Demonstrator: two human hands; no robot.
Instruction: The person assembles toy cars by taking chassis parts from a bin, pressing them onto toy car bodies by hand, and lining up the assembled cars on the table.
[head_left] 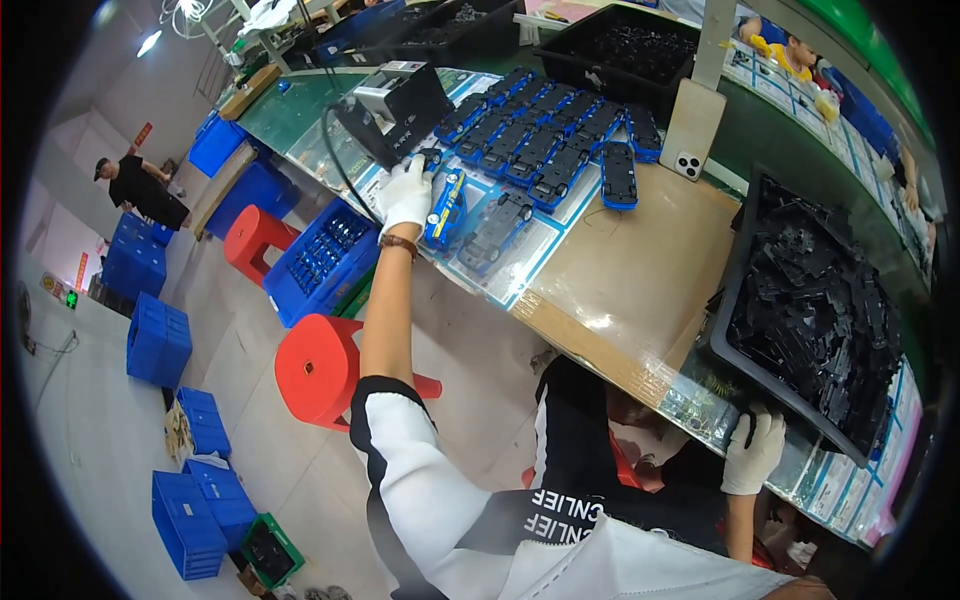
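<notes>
My left hand, in a white glove, reaches to the left part of the bench. Its fingertips close on a small blue-and-black toy car, partly hidden by the hand. Just right of that hand lies a blue toy car with yellow markings. Several blue toy cars with black undersides up stand in tight rows behind it. Gloved in white too, my right hand is low at the bench's front edge, beside a black tray heaped with black plastic parts. A small dark piece shows between its bent fingers.
A brown cardboard sheet covers the bench middle. A phone leans on a post. Black bins stand behind. A black box-shaped device is beside the cars. Red stools and a blue crate are at left.
</notes>
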